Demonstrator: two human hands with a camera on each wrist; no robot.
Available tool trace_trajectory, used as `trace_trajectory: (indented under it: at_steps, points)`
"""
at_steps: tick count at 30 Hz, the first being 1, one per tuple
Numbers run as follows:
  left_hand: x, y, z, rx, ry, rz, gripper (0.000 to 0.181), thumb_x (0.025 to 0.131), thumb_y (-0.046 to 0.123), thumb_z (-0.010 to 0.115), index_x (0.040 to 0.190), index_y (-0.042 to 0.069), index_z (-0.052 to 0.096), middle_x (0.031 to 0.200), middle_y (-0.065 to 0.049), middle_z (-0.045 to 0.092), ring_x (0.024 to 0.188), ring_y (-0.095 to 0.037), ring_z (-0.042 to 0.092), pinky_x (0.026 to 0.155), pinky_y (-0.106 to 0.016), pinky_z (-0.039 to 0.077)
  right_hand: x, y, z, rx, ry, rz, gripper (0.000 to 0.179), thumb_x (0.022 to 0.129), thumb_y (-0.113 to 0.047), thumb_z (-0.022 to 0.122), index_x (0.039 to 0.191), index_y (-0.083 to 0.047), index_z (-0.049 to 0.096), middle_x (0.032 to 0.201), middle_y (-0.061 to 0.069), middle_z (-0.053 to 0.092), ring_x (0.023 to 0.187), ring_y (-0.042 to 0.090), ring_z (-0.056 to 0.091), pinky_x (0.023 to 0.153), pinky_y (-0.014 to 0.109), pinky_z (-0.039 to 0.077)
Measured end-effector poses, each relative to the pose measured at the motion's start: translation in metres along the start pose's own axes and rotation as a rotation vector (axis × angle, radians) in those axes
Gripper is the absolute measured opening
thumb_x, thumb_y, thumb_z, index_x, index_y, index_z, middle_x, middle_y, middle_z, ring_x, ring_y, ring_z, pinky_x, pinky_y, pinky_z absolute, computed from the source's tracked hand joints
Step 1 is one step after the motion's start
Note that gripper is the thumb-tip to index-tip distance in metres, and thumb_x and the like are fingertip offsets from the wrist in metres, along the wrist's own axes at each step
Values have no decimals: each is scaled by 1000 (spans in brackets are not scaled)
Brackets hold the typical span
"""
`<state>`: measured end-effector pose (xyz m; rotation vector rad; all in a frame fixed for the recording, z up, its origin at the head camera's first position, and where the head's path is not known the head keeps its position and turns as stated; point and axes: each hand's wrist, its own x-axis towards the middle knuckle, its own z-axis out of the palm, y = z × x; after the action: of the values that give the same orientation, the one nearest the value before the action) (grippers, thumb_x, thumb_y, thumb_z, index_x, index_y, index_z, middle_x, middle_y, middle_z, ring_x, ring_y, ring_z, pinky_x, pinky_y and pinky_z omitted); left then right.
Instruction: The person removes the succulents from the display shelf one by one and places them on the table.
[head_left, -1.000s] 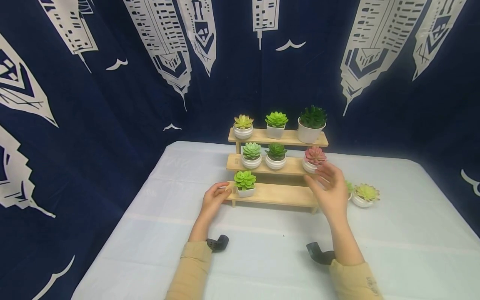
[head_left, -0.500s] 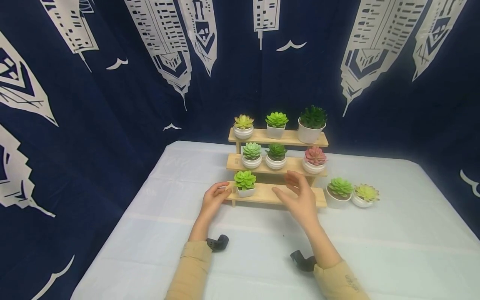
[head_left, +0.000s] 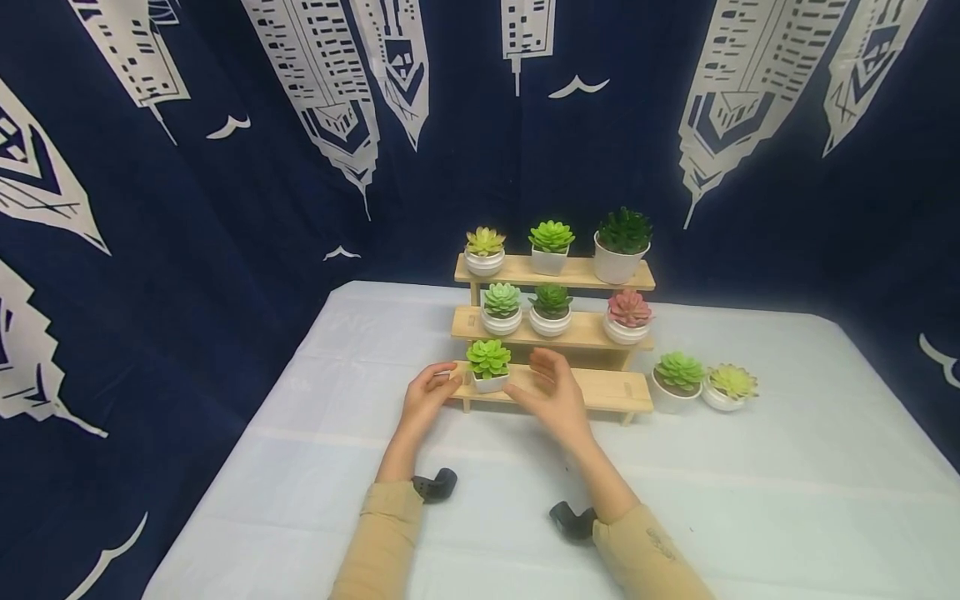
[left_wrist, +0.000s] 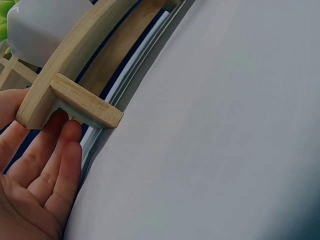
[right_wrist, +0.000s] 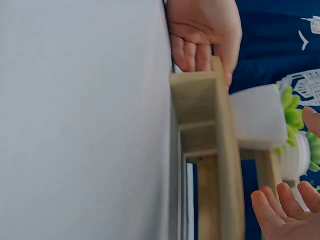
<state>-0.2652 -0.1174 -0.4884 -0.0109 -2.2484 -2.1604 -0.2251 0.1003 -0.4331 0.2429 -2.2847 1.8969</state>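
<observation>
A three-tier wooden plant stand (head_left: 555, 329) bears several potted succulents. My left hand (head_left: 429, 398) pinches the left end of its lowest shelf; in the left wrist view the thumb lies over the board (left_wrist: 75, 45) and the fingers curl beneath it. My right hand (head_left: 553, 400) is just right of the bright green succulent (head_left: 489, 360) in a square white pot on that shelf. Its thumb is right by the pot, the other fingers spread apart behind, and nothing is held. In the right wrist view the white pot (right_wrist: 257, 117) shows between the shelf board and the right fingers (right_wrist: 270, 207).
Two more potted succulents, a green one (head_left: 678, 379) and a yellow-green one (head_left: 729, 385), stand on the white tablecloth (head_left: 810, 450) right of the stand. A pink succulent (head_left: 628, 315) sits at the middle tier's right. A dark blue printed curtain (head_left: 450, 183) hangs behind.
My right hand has moved left from beside the pink succulent, across the lowest shelf, to the square-potted succulent. My left hand has stayed at the shelf's end.
</observation>
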Motion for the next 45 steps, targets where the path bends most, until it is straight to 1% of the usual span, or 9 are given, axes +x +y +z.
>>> trace_trajectory:
  at_steps: [8, 9, 11, 16, 26, 34, 37, 42, 45]
  points:
    - [-16, 25, 2, 20, -6, 19, 35, 90, 13, 63, 121, -2, 57, 103, -16, 66, 82, -12, 61, 76, -36, 53, 7, 9, 24, -24, -6, -21, 75, 72, -12, 82, 133, 0, 40, 131, 20, 46, 121, 31, 48, 102, 36, 39]
    - [-16, 24, 2, 19, -7, 21, 35, 90, 13, 63, 121, -3, 57, 103, -16, 66, 82, -12, 61, 76, -37, 53, 7, 8, 26, -26, -5, -22, 75, 72, -11, 82, 133, 1, 40, 131, 21, 46, 120, 32, 48, 102, 37, 39]
    - [-11, 17, 1, 14, -4, 27, 37, 90, 16, 64, 121, -2, 57, 104, -16, 65, 83, -12, 61, 76, -37, 53, 9, 10, 31, -47, 1, -31, 75, 72, -13, 82, 133, 0, 40, 131, 20, 47, 119, 31, 49, 101, 36, 39]
    - [1, -4, 0, 16, 22, 19, 38, 88, 23, 67, 121, 6, 60, 107, -15, 65, 87, -16, 62, 75, -34, 53, 11, 16, 39, -78, 18, -41, 75, 74, -17, 82, 133, -4, 39, 131, 17, 49, 120, 29, 49, 101, 36, 40]
    - [-1, -4, 0, 26, 34, 13, 36, 87, 25, 68, 119, 8, 61, 107, -13, 66, 88, -18, 62, 74, -32, 53, 10, 19, 46, -125, 52, -55, 83, 72, -23, 83, 137, -7, 35, 133, 20, 48, 121, 32, 48, 100, 39, 40]
    - [1, -3, 0, 11, 10, 12, 39, 88, 22, 67, 122, 5, 59, 109, -16, 65, 86, -14, 62, 76, -35, 53, 10, 23, 47, -185, 79, -80, 83, 72, -22, 83, 138, -8, 34, 128, 18, 54, 116, 31, 53, 98, 38, 43]
    - [0, 0, 0, 5, -4, 11, 39, 89, 18, 66, 123, 2, 58, 109, -18, 65, 85, -13, 62, 77, -36, 53, 12, 23, 45, -190, 85, -67, 80, 72, -22, 83, 135, -6, 38, 124, 17, 55, 113, 30, 54, 97, 37, 43]
    - [-12, 20, 2, 19, -11, 11, 36, 90, 12, 64, 122, -2, 57, 109, -20, 64, 84, -13, 62, 78, -38, 53, 13, 22, 40, -222, 74, -13, 73, 70, -25, 84, 129, -3, 47, 117, 16, 58, 106, 28, 58, 92, 35, 47]
    - [-18, 28, 3, 24, -2, 16, 35, 90, 12, 63, 121, -2, 57, 108, -19, 64, 84, -13, 61, 78, -38, 53, 14, 18, 34, -207, 55, 19, 73, 68, -24, 85, 128, -3, 49, 117, 16, 58, 105, 28, 58, 91, 35, 48]
